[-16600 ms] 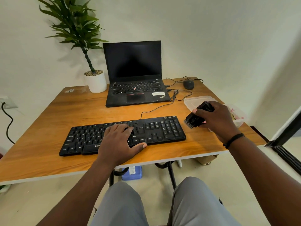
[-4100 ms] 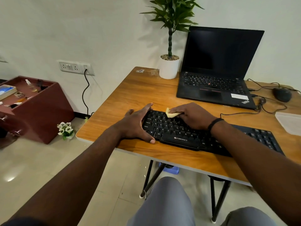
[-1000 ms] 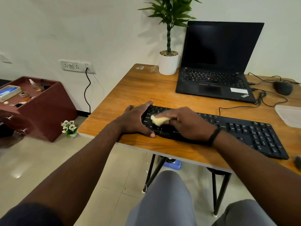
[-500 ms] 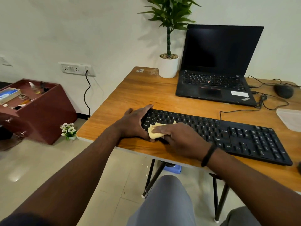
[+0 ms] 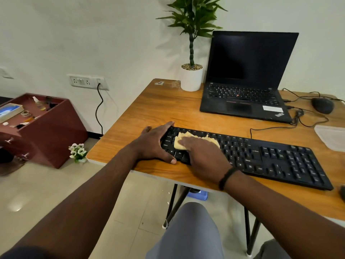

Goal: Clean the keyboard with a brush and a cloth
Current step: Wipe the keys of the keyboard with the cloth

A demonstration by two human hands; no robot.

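The right hand (image 5: 202, 154) lies flat on a yellow cloth (image 5: 180, 142), fingers fairly straight and pressing it down onto the left end of the black keyboard (image 5: 261, 156), with the cloth's edges showing beyond the fingertips and along the far side of the hand. A dark band sits on that wrist. The left hand (image 5: 155, 144) braces the keyboard's left end, fingers spread over the far corner and thumb hooked along the near edge, so the board is pinned against the wooden table (image 5: 168, 109). This looks like the wiping step, working the left block of keys; the brush is not clearly in view (a dark shape at the right edge of the frame is too cut off to name). The next move probably calls for sliding the cloth rightward along the rows toward the number pad, keeping light, even pressure so that keys are not snagged, while the left hand goes on steadying the board. Behind the keyboard stands an open laptop (image 5: 246, 75) with a dark screen, marked "ThinkPad" at its near right corner beside a white sticker whose text cannot be read. Key legends such as "Alt" and "Ctrl" can be made out on the keyboard; the rest are too small. A potted plant (image 5: 191, 71), a mouse (image 5: 322, 105) and a clear plastic lid (image 5: 331, 137) lie farther out.
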